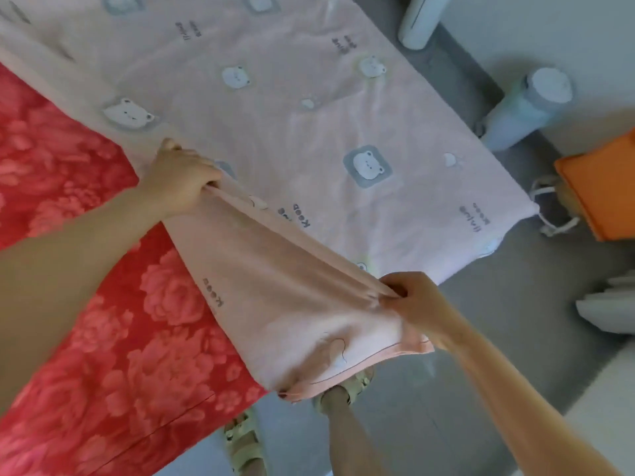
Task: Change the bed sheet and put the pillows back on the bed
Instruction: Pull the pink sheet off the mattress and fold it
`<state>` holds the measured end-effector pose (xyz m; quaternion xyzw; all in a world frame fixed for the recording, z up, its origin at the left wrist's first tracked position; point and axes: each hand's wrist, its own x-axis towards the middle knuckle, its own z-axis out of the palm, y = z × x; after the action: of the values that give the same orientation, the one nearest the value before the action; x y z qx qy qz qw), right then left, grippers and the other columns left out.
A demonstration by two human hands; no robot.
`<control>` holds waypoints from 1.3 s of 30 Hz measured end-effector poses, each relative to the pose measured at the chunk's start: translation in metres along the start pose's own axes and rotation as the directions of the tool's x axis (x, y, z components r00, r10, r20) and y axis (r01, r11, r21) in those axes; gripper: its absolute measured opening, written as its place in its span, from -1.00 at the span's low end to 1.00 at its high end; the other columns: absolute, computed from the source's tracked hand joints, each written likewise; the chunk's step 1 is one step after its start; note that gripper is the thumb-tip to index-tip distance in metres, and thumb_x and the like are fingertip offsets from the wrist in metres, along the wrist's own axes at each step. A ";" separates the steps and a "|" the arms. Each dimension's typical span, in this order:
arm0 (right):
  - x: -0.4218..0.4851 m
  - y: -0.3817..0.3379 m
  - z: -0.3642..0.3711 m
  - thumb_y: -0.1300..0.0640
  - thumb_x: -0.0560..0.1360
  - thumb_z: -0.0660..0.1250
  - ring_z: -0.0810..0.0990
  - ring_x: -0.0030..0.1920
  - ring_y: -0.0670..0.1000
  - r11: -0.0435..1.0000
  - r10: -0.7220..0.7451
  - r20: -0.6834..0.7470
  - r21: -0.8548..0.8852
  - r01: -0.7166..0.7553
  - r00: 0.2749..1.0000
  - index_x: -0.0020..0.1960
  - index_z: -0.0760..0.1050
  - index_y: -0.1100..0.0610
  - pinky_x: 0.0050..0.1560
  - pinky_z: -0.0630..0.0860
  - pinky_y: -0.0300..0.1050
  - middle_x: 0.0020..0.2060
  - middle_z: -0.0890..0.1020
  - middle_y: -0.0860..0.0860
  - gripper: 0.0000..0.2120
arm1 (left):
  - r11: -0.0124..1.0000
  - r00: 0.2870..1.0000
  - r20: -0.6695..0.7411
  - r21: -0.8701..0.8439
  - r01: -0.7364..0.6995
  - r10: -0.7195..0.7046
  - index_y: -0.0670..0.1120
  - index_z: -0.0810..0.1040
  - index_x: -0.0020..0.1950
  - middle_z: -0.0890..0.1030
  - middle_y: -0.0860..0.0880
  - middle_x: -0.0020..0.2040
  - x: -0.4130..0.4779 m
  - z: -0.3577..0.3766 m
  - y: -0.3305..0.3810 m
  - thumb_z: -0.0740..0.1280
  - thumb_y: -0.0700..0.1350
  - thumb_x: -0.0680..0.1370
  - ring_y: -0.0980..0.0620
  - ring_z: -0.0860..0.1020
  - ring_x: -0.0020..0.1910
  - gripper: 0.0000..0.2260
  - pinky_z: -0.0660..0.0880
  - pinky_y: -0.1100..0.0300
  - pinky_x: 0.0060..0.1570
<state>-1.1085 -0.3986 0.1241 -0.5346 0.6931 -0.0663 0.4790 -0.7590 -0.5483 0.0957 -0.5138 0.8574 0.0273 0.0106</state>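
One pink sheet (302, 132), pinched by left grip (182, 178), right grip (414, 300)

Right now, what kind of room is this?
Most likely a bedroom: a wide pink bear-print sheet lies spread out, a red flowered cover shows beside it, and the left hand and right hand grip the sheet's edge.

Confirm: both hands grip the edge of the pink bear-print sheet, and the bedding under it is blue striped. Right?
Not quite. The bedding under it is red with a floral print, not blue striped; the head view shows it. The rest stands: the left hand and the right hand both grip the edge of the pink bear-print sheet.
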 end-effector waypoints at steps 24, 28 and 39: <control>0.138 0.254 -0.240 0.40 0.39 0.10 0.48 -0.19 0.18 0.943 0.333 -0.410 0.121 -0.311 0.849 -0.14 0.53 0.04 -0.36 0.30 -0.13 -0.30 0.55 0.05 -0.66 | 0.967 0.963 0.096 0.057 0.246 -0.251 -0.27 0.55 0.01 0.58 -0.26 -0.07 0.356 0.045 0.252 0.32 -0.12 0.51 -0.25 0.54 -0.04 -0.78 0.38 0.05 -0.15; 0.150 0.263 -0.241 0.33 0.48 0.15 0.47 -0.14 0.09 0.930 0.365 -0.388 0.117 -0.347 0.846 0.14 0.54 0.05 -0.19 0.35 -0.11 -0.07 0.63 0.02 -0.65 | 0.398 0.556 0.510 -0.391 0.830 -0.657 -0.34 0.50 0.07 0.56 -0.22 -0.26 0.354 0.090 0.224 0.20 0.07 0.59 -0.06 0.59 -0.48 -0.56 0.58 0.08 -0.32; 0.185 0.289 -0.277 0.18 0.52 0.26 0.55 -0.13 0.17 0.889 0.430 -0.293 0.300 -0.345 0.854 -0.22 0.54 -0.07 -0.10 0.46 -0.02 -0.25 0.63 0.04 -0.78 | -0.217 0.403 0.592 -0.711 0.668 -0.698 -0.29 0.51 0.01 0.56 -0.31 0.07 0.385 0.132 0.219 0.24 -0.20 0.58 -0.27 0.53 0.05 -0.84 0.50 0.14 0.02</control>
<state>-1.5026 -0.5424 -0.0122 -0.3013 0.8483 -0.1442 0.4109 -1.1350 -0.7762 -0.0463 -0.7959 0.2406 0.4820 -0.2762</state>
